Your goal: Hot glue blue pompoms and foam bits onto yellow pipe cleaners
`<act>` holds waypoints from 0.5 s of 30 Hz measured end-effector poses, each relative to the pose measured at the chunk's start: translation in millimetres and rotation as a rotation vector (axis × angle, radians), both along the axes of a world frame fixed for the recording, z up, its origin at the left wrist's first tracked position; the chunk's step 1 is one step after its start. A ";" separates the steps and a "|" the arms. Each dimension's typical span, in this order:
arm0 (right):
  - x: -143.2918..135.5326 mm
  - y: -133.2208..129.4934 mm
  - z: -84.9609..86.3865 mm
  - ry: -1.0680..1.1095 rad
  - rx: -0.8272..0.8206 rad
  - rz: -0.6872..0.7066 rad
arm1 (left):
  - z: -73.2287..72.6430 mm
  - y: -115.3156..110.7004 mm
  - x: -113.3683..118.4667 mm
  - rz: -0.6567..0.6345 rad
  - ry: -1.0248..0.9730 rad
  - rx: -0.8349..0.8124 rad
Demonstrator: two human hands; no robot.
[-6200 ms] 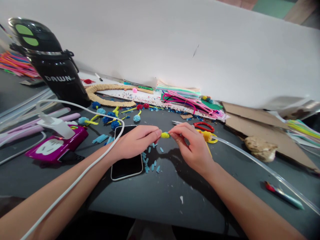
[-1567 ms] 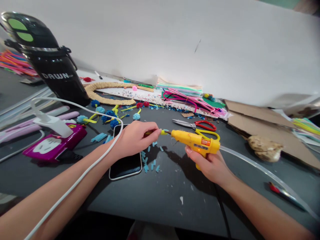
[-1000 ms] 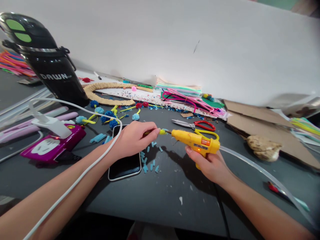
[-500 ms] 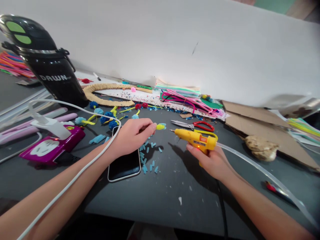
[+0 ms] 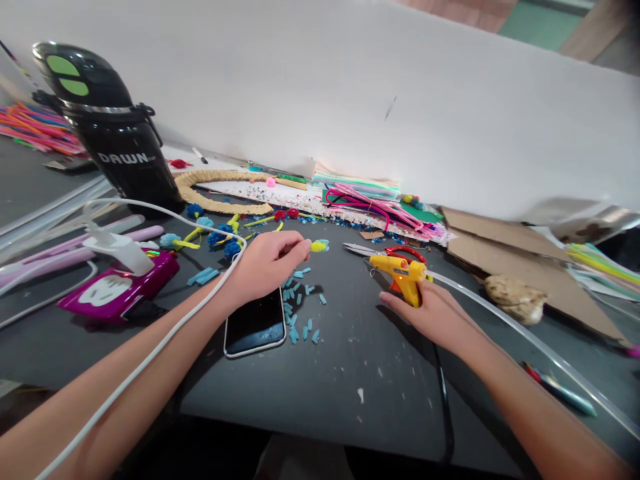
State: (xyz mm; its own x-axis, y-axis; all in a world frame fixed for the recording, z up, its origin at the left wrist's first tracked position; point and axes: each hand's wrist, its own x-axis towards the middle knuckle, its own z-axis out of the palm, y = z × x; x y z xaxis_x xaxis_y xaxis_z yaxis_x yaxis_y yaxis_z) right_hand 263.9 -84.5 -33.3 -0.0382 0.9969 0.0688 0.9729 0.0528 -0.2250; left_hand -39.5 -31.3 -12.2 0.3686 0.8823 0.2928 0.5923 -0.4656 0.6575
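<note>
Between the closed thumb and fingers of my left hand is a small yellow wound piece with a light-blue end, likely pipe cleaner. My right hand is around the lower handle of a yellow glue gun, its thumb loosely to the left and other fingers largely hidden. A clear glue stick trails from the gun's back. Red-handled scissors lie just behind the gun. Light-blue cut bits are scattered below my left hand, beside a phone partly under that wrist.
A black bottle stands at left behind a purple power strip with a white charger. Its white cable crosses my left forearm. Pom-pom stems, a wrapped ring, pink pipe cleaners and cardboard lie toward the wall.
My right hand has moved the glue gun right and back, close to the scissors, and its thumb has slid lower. My left hand still pinches the yellow piece. The view has shifted slightly.
</note>
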 end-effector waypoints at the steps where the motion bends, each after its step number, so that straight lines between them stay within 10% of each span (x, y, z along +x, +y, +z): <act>1: 2.1 -3.6 0.5 -0.032 0.010 -0.027 | -0.3 0.1 0.1 -0.001 0.002 0.004; 10: 17.4 -39.1 13.3 -0.172 -0.093 -0.123 | -3.4 3.1 1.0 0.007 0.032 0.016; 15: -10.4 -59.3 16.7 0.000 -0.228 0.155 | -5.1 4.7 0.7 0.005 0.048 0.035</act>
State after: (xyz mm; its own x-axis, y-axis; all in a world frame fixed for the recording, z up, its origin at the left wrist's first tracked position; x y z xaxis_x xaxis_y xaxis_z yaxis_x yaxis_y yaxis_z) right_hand 253.5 -143.8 -16.6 -0.1915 0.9688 -0.1572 0.9572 0.1489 -0.2482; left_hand -38.8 -26.6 -17.3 0.3784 0.8737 0.3056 0.6256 -0.4848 0.6113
